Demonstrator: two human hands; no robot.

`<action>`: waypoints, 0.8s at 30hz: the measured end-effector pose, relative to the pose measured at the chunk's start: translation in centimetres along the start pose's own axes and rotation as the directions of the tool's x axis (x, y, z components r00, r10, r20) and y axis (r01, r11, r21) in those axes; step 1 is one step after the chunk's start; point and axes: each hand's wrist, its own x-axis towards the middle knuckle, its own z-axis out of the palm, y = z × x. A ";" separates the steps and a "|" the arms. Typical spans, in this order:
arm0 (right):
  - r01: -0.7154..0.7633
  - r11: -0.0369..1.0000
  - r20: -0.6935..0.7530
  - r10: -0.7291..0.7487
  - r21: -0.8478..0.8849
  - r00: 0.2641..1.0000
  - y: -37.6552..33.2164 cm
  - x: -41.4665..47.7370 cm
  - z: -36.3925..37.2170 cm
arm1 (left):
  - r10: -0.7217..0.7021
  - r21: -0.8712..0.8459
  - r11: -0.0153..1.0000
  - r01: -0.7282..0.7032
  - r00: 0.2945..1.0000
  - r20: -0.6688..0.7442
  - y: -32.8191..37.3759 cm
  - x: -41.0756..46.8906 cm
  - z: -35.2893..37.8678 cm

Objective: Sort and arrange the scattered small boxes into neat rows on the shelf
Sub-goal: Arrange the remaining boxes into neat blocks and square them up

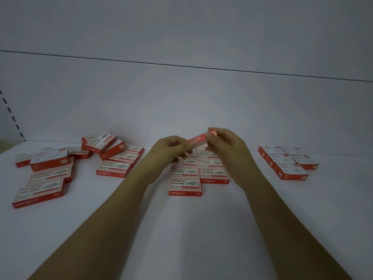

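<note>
Head view: left hand [171,147], right hand [226,144] grip blurred, apparently red box [198,139] over rows [185,183].

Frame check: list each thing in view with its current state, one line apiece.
Held box: in the air, tilted, blurred, pinched at both ends.
Left hand: pinches the box's lower end.
Right hand: pinches its upper end.
Centre rows: flat, two neat columns, partly hidden by the hands.
Right group: flat, neatly aligned.
Left boxes: scattered, some stacked askew.
Shelf: white, bearing all the resting boxes.
</note>
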 end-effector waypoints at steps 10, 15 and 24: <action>0.260 0.956 0.181 -0.234 -0.134 0.955 -0.8 -1.2 1.7 | 0.124 0.078 0.989 -0.123 0.992 -0.006 -0.2 -0.3 0.4; 0.285 0.947 0.193 -0.255 -0.148 0.948 -0.5 -1.0 2.0 | 0.124 0.095 0.988 -0.123 0.992 -0.005 -0.2 -0.3 0.5; 0.144 0.985 0.102 -0.134 -0.098 0.986 -0.9 -0.3 -0.4 | 0.193 0.067 0.981 -0.185 0.971 -0.143 0.8 -0.4 -0.4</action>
